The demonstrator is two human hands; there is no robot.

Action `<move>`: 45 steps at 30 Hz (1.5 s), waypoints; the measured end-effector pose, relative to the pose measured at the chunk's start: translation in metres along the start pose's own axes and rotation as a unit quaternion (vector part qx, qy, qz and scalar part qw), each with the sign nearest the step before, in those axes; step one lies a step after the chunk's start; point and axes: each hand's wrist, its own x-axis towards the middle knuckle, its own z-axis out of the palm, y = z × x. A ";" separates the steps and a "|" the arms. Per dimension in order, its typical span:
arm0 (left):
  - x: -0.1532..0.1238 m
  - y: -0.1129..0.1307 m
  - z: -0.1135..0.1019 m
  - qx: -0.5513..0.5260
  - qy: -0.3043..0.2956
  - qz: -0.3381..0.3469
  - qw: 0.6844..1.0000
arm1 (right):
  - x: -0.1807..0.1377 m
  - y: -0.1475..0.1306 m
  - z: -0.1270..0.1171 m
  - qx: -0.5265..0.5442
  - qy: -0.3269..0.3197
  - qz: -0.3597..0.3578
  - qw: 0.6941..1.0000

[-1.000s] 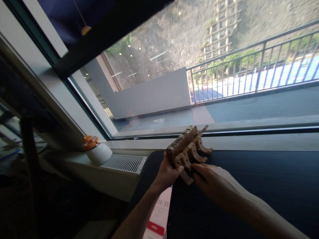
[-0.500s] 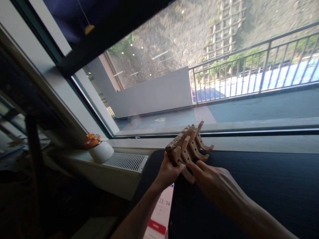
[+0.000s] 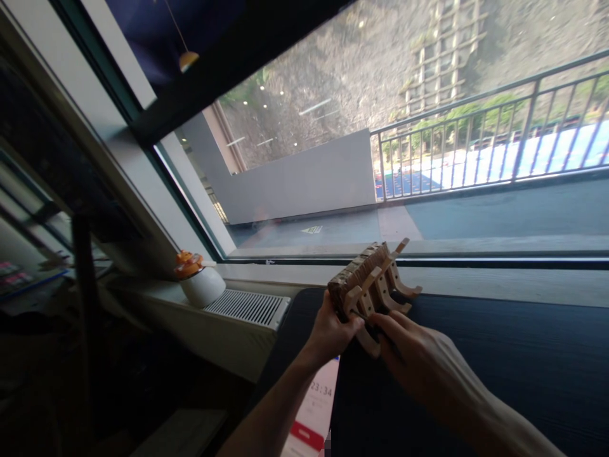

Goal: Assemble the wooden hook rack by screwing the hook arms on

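Note:
A coat rack [image 3: 360, 266] made of a bark-covered wooden block carries several pale curved wooden hooks [image 3: 398, 287] with dark screw holes. It is held tilted above the dark tabletop. My left hand [image 3: 334, 330] is closed around its near end, thumb beside the nearest hook. My right hand [image 3: 421, 349] grips a slim dark screwdriver [image 3: 360, 315], whose shaft points at the nearest hook; its tip is hard to make out, and the fingers cover most of the handle.
Under my left forearm a phone [image 3: 314, 400] lies on the dark table [image 3: 514, 336], showing a timer. To the left, a white pot with an orange top [image 3: 203, 287] stands beside a vent grille [image 3: 252, 308] on the ledge. A large window rises behind the table.
The whole view has shifted slightly, so everything appears a little further right. Both hands keep their hold on the rack and the screwdriver; a bit more of the dark handle shows under my right hand.

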 end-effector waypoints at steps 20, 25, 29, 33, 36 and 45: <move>-0.002 0.001 0.001 0.076 0.038 0.009 0.996 | 0.002 0.012 0.029 0.237 0.000 0.137 0.962; 0.000 -0.004 -0.003 0.080 0.027 0.024 0.996 | 0.002 0.010 0.022 0.242 -0.007 0.165 0.956; 0.002 -0.010 -0.005 0.054 0.009 0.032 0.998 | 0.000 0.007 0.007 0.156 -0.013 0.110 0.982; 0.002 -0.010 -0.005 0.064 0.014 0.038 0.997 | 0.000 0.009 -0.003 -0.022 -0.006 -0.045 0.999; 0.003 -0.009 -0.005 0.072 0.015 0.040 0.997 | 0.000 0.010 -0.004 -0.060 0.000 -0.073 0.996; 0.002 -0.003 -0.008 0.060 -0.004 0.024 0.998 | 0.005 0.020 0.009 0.120 -0.046 0.114 0.985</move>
